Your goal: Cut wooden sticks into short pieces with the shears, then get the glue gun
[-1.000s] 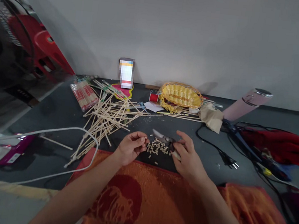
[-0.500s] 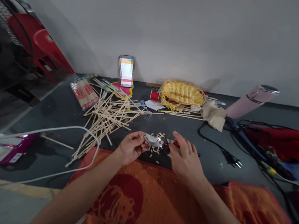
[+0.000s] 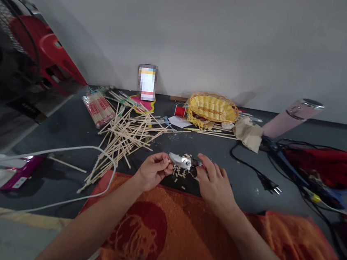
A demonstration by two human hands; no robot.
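Note:
My right hand (image 3: 215, 184) is wrapped round the handles of metal pruning shears (image 3: 184, 161), whose blades point left. Close to the blade tips, my left hand (image 3: 155, 170) is closed in a pinch. A small pale bit, seemingly a short piece of wooden stick (image 3: 170, 161), shows at its fingertips, mostly hidden by the fingers. Below the shears, several short cut stick pieces (image 3: 179, 173) lie scattered on the dark tabletop. A loose heap of long thin wooden sticks (image 3: 126, 131) spreads beyond my left hand.
An orange towel (image 3: 193, 235) lies under my forearms. Along the wall stand a phone (image 3: 147, 84), a red thread spool (image 3: 180, 111), a yellow woven basket (image 3: 213, 107) and a pink flask (image 3: 289, 119). A black plug (image 3: 268, 184) lies right; a white cable (image 3: 75, 148) loops left.
My right hand has closed further round the shears' handles. The blades have shifted and turned slightly, their tips now a little higher beside my left fingertips. My left hand has barely moved.

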